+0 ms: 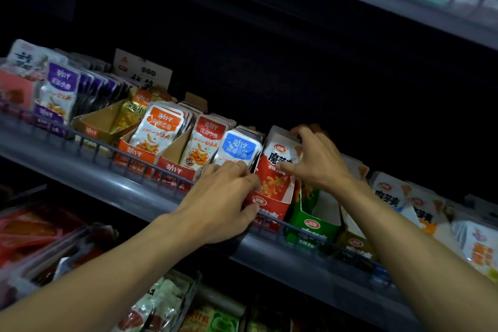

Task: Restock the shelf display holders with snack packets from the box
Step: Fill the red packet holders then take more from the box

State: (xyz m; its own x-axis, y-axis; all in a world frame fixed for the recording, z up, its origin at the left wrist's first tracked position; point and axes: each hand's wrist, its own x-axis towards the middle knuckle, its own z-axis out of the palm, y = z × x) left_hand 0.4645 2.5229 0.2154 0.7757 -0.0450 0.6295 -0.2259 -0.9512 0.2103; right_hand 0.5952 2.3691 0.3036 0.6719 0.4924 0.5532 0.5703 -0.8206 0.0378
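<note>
A red cardboard display holder [272,209] stands at the front of the middle shelf, with white-and-red snack packets [277,167] upright inside it. My left hand [226,199] grips the holder's left front corner, thumb on its front face. My right hand [318,162] curls over the top and right side of the packets, thumb on the front one. A ring shows on a left finger. The supply box is out of view.
Left of the red holder stand holders of blue-top [238,148], red-top [207,140] and orange-top [161,129] fish-snack packets. A green holder [312,224] sits right of it, with more white packets [390,194] beyond. A wire rail [89,140] edges the shelf; shelves lie above and below.
</note>
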